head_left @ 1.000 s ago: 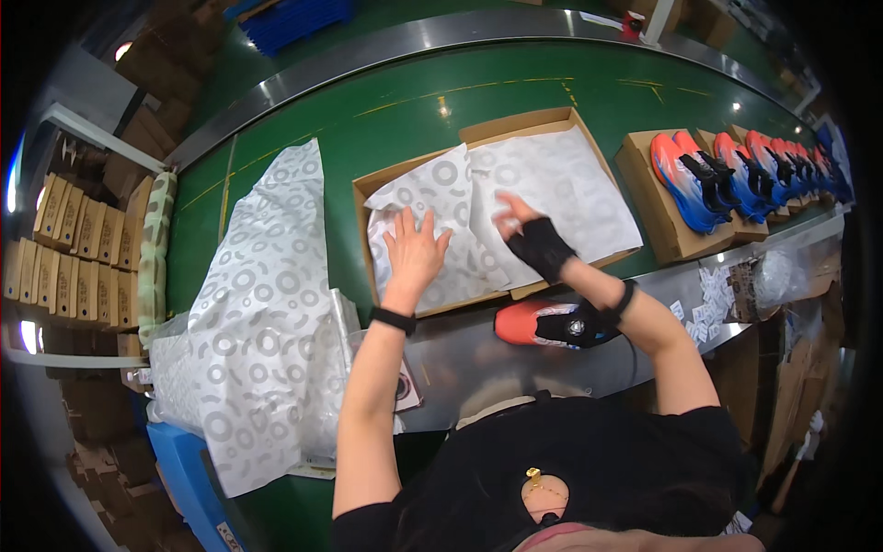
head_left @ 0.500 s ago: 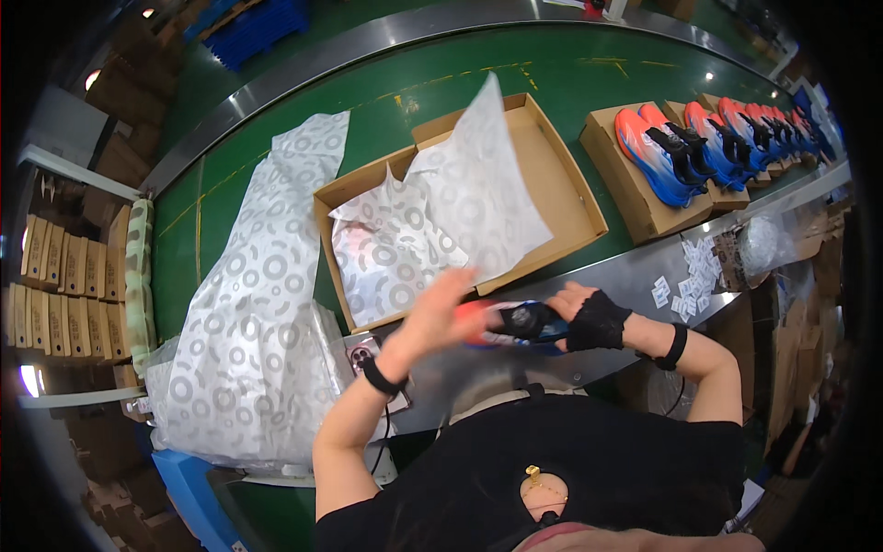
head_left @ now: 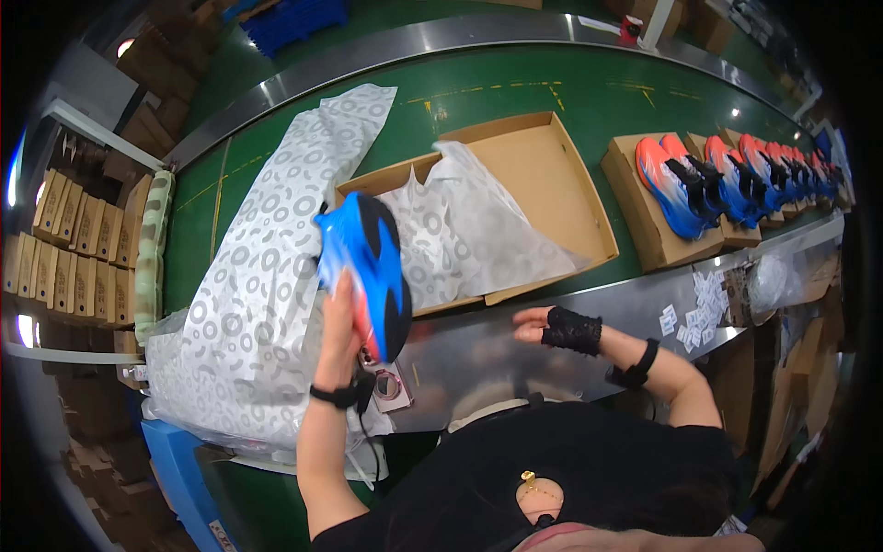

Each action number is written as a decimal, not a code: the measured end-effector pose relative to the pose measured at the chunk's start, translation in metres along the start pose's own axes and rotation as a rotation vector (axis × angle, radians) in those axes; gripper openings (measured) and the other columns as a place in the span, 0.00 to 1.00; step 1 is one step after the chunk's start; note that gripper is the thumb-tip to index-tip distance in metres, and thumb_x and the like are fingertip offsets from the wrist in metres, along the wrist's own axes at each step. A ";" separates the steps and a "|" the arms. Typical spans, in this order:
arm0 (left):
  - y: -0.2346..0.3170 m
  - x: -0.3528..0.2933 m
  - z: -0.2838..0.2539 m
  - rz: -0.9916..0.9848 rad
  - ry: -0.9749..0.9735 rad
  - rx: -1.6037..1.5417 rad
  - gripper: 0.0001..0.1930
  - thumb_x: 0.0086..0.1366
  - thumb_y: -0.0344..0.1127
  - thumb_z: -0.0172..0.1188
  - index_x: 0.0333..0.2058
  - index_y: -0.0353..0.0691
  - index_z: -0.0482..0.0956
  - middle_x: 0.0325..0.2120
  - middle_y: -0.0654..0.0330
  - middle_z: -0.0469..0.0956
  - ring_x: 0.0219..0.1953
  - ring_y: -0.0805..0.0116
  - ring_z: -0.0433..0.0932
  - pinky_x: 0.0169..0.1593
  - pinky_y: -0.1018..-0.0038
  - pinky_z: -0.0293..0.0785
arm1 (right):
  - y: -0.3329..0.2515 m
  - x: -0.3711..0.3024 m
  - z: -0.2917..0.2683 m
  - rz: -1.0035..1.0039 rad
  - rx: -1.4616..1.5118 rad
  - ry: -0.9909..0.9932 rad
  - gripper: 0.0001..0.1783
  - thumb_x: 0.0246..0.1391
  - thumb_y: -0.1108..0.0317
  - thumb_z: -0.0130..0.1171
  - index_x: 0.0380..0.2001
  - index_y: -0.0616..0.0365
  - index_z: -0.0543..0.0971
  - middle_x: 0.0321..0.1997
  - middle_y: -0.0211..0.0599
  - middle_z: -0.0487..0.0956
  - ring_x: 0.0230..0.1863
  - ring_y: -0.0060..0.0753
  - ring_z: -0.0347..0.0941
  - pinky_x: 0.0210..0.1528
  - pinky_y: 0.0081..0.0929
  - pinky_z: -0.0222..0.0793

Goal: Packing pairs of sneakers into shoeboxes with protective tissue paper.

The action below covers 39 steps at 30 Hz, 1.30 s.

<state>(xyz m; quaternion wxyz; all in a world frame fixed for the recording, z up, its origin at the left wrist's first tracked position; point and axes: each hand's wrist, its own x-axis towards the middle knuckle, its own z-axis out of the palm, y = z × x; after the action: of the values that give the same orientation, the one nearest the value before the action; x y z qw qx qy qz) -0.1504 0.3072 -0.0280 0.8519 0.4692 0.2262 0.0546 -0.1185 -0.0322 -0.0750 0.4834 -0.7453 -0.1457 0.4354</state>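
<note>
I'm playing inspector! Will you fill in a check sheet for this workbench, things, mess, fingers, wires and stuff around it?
Surface: green tabletop with a steel edge.
Things: blue-and-orange shoe, held up; open cardboard box, patterned paper inside; more paper at left.
Clutter: scattered white labels; what looks like a phone.
Fingers: left fingers hold the shoe; right fingers hold nothing.
Cables: thin dark cable below the left wristband.
Surroundings: row of shoes on supporting boxes at right; shelved boxes at left.

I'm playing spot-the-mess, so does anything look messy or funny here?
Yes! The little white paper squares on the right are scattered in a messy heap, not stacked. The patterned tissue paper is rumpled and crooked, leaving the open box bare on its right.
</note>
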 end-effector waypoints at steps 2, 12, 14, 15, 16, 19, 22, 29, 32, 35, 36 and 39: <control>-0.045 0.062 -0.017 -0.044 -0.098 -0.086 0.19 0.59 0.46 0.51 0.42 0.35 0.68 0.33 0.58 0.73 0.32 0.69 0.74 0.34 0.72 0.73 | 0.022 0.019 0.007 0.139 0.502 0.176 0.28 0.43 0.51 0.57 0.42 0.60 0.68 0.26 0.35 0.71 0.28 0.26 0.70 0.27 0.18 0.65; -0.088 0.051 0.064 -0.342 -0.527 0.342 0.23 0.61 0.47 0.46 0.45 0.30 0.64 0.38 0.49 0.70 0.39 0.57 0.72 0.37 0.63 0.73 | 0.010 -0.014 0.015 -0.602 0.231 1.139 0.22 0.36 0.75 0.56 0.40 0.63 0.69 0.36 0.38 0.74 0.36 0.32 0.70 0.38 0.25 0.65; -0.079 0.038 0.056 -0.051 -0.325 0.289 0.28 0.61 0.53 0.41 0.47 0.30 0.63 0.38 0.49 0.70 0.37 0.61 0.72 0.34 0.67 0.71 | -0.007 -0.026 0.014 -0.633 -0.255 1.258 0.25 0.34 0.75 0.56 0.43 0.61 0.68 0.40 0.41 0.71 0.38 0.37 0.69 0.39 0.27 0.66; -0.081 0.039 0.045 -0.057 -0.334 0.290 0.28 0.61 0.53 0.41 0.47 0.30 0.63 0.38 0.49 0.70 0.37 0.61 0.72 0.34 0.67 0.71 | -0.016 -0.033 0.016 -0.635 -0.777 1.304 0.29 0.31 0.76 0.55 0.45 0.60 0.67 0.45 0.44 0.69 0.41 0.41 0.68 0.39 0.29 0.66; -0.083 0.043 0.033 0.005 -0.161 0.317 0.30 0.61 0.55 0.38 0.47 0.31 0.63 0.38 0.50 0.70 0.35 0.61 0.73 0.33 0.67 0.70 | -0.004 -0.028 0.017 -0.498 -0.917 1.154 0.33 0.28 0.76 0.53 0.48 0.56 0.67 0.49 0.46 0.64 0.44 0.47 0.65 0.40 0.33 0.66; -0.109 0.039 0.037 0.098 0.110 0.452 0.35 0.61 0.60 0.28 0.44 0.30 0.67 0.33 0.51 0.73 0.30 0.60 0.73 0.34 0.68 0.67 | 0.024 -0.005 0.024 -0.471 -1.226 1.036 0.27 0.37 0.77 0.45 0.47 0.54 0.68 0.45 0.45 0.65 0.37 0.43 0.66 0.34 0.32 0.67; -0.133 0.039 0.046 0.187 -0.217 0.848 0.31 0.62 0.55 0.32 0.40 0.28 0.69 0.33 0.42 0.73 0.36 0.50 0.72 0.42 0.62 0.64 | 0.013 -0.003 0.028 -0.467 -1.265 1.006 0.27 0.36 0.76 0.47 0.47 0.55 0.68 0.45 0.46 0.65 0.35 0.42 0.67 0.32 0.31 0.67; -0.147 0.022 0.056 0.476 -0.089 0.944 0.24 0.63 0.47 0.37 0.35 0.28 0.71 0.31 0.42 0.73 0.37 0.48 0.71 0.40 0.63 0.65 | 0.032 -0.017 0.024 -0.459 -1.240 1.045 0.26 0.37 0.75 0.46 0.47 0.56 0.67 0.44 0.46 0.66 0.35 0.40 0.67 0.35 0.34 0.66; -0.137 0.048 0.044 0.259 -0.227 0.887 0.23 0.63 0.47 0.39 0.37 0.30 0.71 0.34 0.47 0.73 0.38 0.56 0.72 0.40 0.66 0.67 | 0.020 -0.010 0.019 -0.484 -1.236 1.006 0.23 0.39 0.72 0.45 0.45 0.56 0.68 0.41 0.44 0.68 0.35 0.41 0.68 0.33 0.34 0.66; -0.119 0.035 0.079 -0.080 -0.317 0.529 0.25 0.59 0.53 0.44 0.46 0.38 0.67 0.39 0.57 0.72 0.41 0.66 0.72 0.41 0.71 0.68 | 0.011 -0.026 0.005 -0.471 -1.175 1.030 0.22 0.39 0.71 0.45 0.44 0.56 0.68 0.43 0.45 0.68 0.39 0.42 0.68 0.35 0.34 0.67; -0.125 0.035 0.074 -0.172 -0.464 0.224 0.28 0.57 0.54 0.45 0.48 0.37 0.62 0.43 0.56 0.69 0.43 0.65 0.70 0.45 0.71 0.68 | 0.002 -0.030 0.005 -0.454 -1.174 1.052 0.22 0.39 0.71 0.45 0.44 0.56 0.68 0.43 0.45 0.68 0.39 0.42 0.68 0.35 0.34 0.67; -0.125 0.026 0.074 -0.265 -0.481 0.063 0.26 0.56 0.51 0.46 0.47 0.37 0.63 0.42 0.56 0.70 0.43 0.65 0.70 0.46 0.70 0.67 | -0.020 -0.056 0.004 -0.521 -1.230 0.968 0.23 0.38 0.67 0.52 0.43 0.55 0.69 0.45 0.46 0.68 0.41 0.45 0.68 0.36 0.36 0.67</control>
<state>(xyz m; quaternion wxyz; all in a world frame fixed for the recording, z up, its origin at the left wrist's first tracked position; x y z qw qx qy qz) -0.1097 0.1883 -0.1060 0.8658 0.4612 0.0783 -0.1777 -0.1496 -0.0554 -0.0303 0.0839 -0.9244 -0.3018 -0.2177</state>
